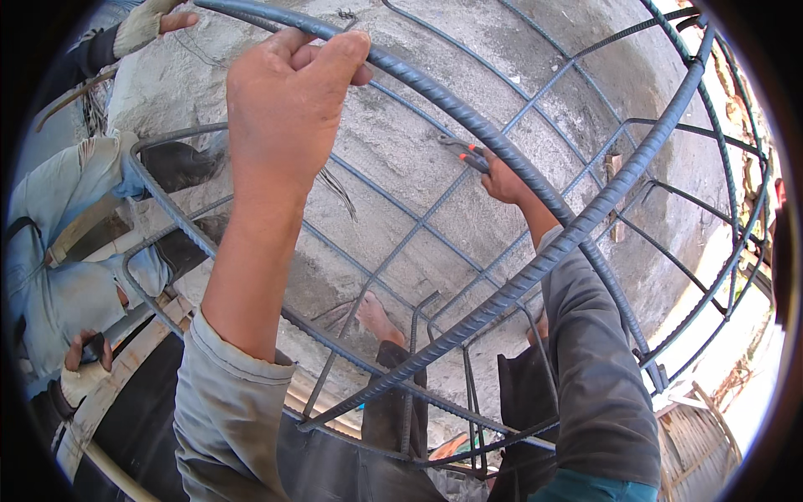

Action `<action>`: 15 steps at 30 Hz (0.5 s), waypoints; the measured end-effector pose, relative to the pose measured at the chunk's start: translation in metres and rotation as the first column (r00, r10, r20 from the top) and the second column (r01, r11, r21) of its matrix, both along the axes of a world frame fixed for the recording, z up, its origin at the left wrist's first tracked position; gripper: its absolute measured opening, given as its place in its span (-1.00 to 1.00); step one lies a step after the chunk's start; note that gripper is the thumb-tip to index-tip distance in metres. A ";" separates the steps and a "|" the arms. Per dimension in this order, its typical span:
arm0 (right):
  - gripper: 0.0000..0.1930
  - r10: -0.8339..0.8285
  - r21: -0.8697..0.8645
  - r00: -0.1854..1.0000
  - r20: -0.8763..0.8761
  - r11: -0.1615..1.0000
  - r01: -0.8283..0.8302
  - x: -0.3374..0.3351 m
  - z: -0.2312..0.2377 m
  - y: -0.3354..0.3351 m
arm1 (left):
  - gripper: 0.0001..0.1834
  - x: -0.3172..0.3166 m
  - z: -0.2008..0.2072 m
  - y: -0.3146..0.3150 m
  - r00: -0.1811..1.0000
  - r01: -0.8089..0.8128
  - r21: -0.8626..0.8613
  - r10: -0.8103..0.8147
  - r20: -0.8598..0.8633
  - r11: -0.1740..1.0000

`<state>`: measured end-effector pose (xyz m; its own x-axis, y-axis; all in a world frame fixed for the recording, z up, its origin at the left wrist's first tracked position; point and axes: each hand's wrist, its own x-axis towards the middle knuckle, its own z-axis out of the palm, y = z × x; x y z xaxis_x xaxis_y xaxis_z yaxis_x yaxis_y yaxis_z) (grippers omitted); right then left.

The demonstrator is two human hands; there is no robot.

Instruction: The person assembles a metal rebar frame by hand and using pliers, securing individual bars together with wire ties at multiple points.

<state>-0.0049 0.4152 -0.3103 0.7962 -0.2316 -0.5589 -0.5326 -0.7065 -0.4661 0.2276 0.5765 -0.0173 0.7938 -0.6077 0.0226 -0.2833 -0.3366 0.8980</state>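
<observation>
My left hand [280, 109] is closed around a thick ribbed steel bar [468, 117] that curves across the upper view. My right hand [506, 180] reaches down through the bars and grips a pair of pincers [470, 156] with dark handles and orange marks. The jaws point left, close to a crossing of thinner rebar [425, 222]. A second thick bar [535, 268] runs diagonally over my right forearm. Several thin tie wires [339, 194] show beside my left wrist; I cannot tell whether they hang or lie there.
A rough grey concrete surface [401, 176] lies beneath the rebar grid, with my bare foot [378, 318] on it. Curved bars [736, 167] rise at the right. On the left are another person's torn jeans [67, 276], dark boots [180, 167] and gloved hands [142, 25]. A wooden plank [104, 393] is near them.
</observation>
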 end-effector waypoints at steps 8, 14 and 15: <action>-0.40 -0.045 -0.116 0.970 -0.240 0.993 0.017 -0.010 0.022 -0.021 | -0.69 0.007 0.003 -0.007 0.997 0.056 0.071 -0.059 0.046 0.996; -0.37 -0.240 -0.001 0.969 -0.057 0.971 0.240 -0.012 0.042 0.041 | -0.74 0.006 0.000 -0.045 0.996 0.060 0.063 -0.056 -0.064 0.996; -0.37 -0.318 0.073 0.947 -0.041 0.944 0.321 -0.007 0.056 0.052 | -0.72 0.009 -0.001 -0.042 0.993 0.002 0.043 0.003 -0.119 0.999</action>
